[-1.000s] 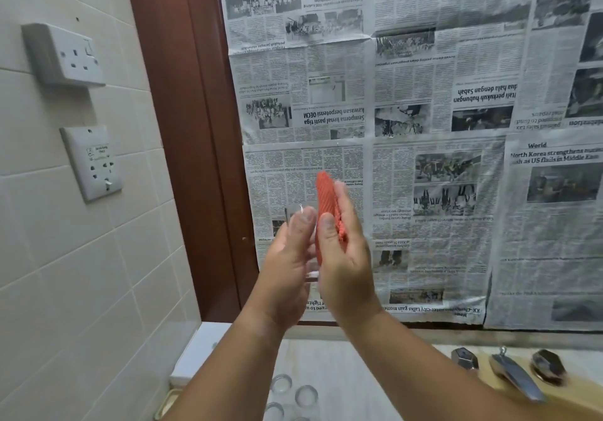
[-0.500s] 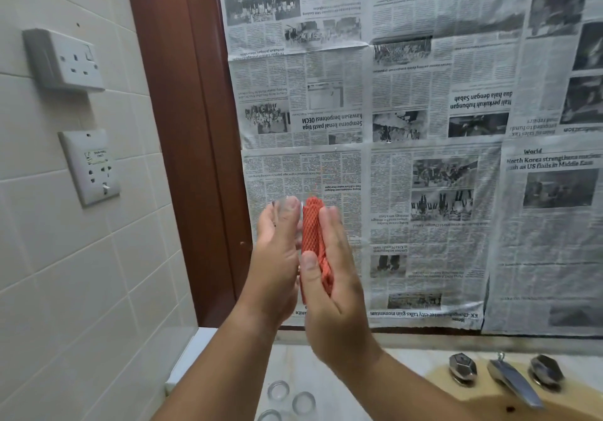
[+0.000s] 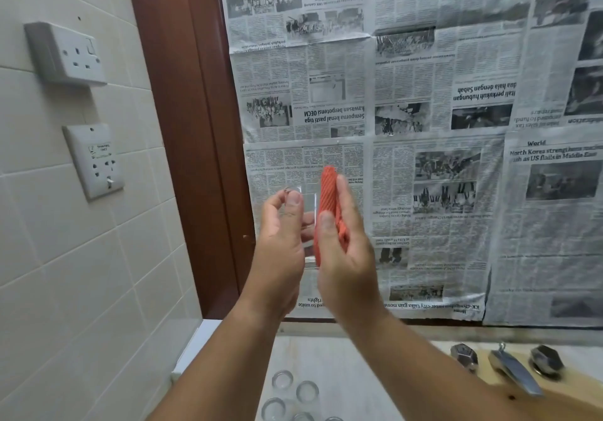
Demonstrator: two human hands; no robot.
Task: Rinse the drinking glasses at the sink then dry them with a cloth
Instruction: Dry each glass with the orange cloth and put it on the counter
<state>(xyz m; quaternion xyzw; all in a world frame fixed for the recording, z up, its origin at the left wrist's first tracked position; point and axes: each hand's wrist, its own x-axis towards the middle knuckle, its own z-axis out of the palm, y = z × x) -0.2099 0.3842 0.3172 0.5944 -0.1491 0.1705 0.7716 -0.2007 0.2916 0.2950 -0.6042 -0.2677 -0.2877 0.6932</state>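
Both hands are raised in the middle of the view, in front of a wall of newspaper (image 3: 424, 126). The left hand (image 3: 280, 251) has its grip round a clear drinking glass (image 3: 308, 211), thumb on the near side and fingers curled behind. The glass stands roughly upright with its rim uppermost. At 3 o'clock of the glass, touching its side, is a folded orange cloth (image 3: 329, 198). The right hand (image 3: 346, 257) holds it in a narrow grip, thumb in front and long fingers laid along the back. The top of the cloth stands a little higher than the glass rim.

At 6 o'clock, along the bottom edge, other glasses (image 3: 282, 380) stand close together on the pale worktop (image 3: 342, 371); they are seen from above. At 4 o'clock a metal tap (image 3: 512, 375) sits between two faceted knobs. A dark wooden frame (image 3: 189, 126) runs up at 10 o'clock beside the newspaper. Left of it, on the tiled wall (image 3: 65, 257), are two white sockets (image 3: 68, 51), one at 10 o'clock and one at 9 o'clock.
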